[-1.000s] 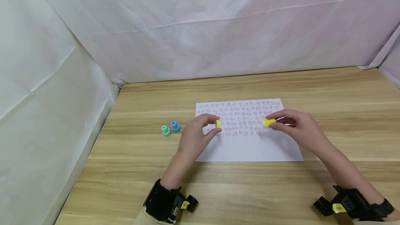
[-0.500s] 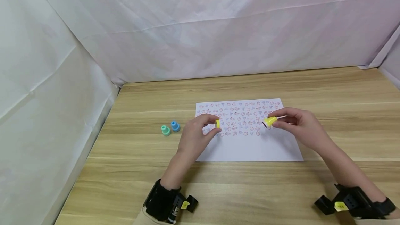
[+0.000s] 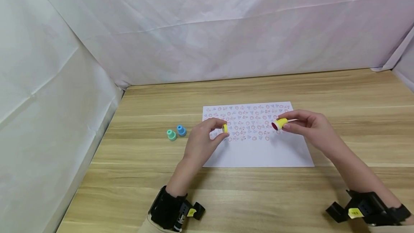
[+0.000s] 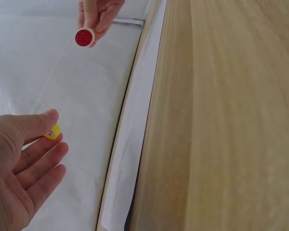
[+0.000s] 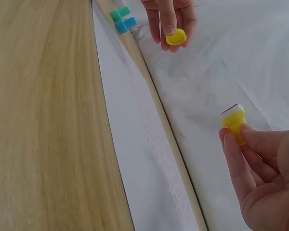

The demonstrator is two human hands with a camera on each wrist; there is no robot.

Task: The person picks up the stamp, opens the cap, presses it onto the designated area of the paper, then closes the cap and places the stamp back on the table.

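Above the stamped paper sheet [image 3: 258, 146] on the desk [image 3: 339, 89], your left hand [image 3: 202, 141] pinches a yellow cap [image 3: 225, 128] while your right hand [image 3: 312, 128] grips the uncapped yellow stamp [image 3: 280, 123], red face toward the left.

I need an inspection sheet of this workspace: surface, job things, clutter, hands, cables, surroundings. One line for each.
Surface: wooden table, with a paper sheet printed in rows of small stamps.
Job things: yellow stamp, red face turned left; yellow cap, apart from the stamp.
Clutter: green stamp and blue stamp, upright, left of the sheet.
Hands: left hand pinches the cap; right hand pinches the stamp, both above the sheet.
Cables: nothing seen.
Surroundings: white cloth behind and at both sides.
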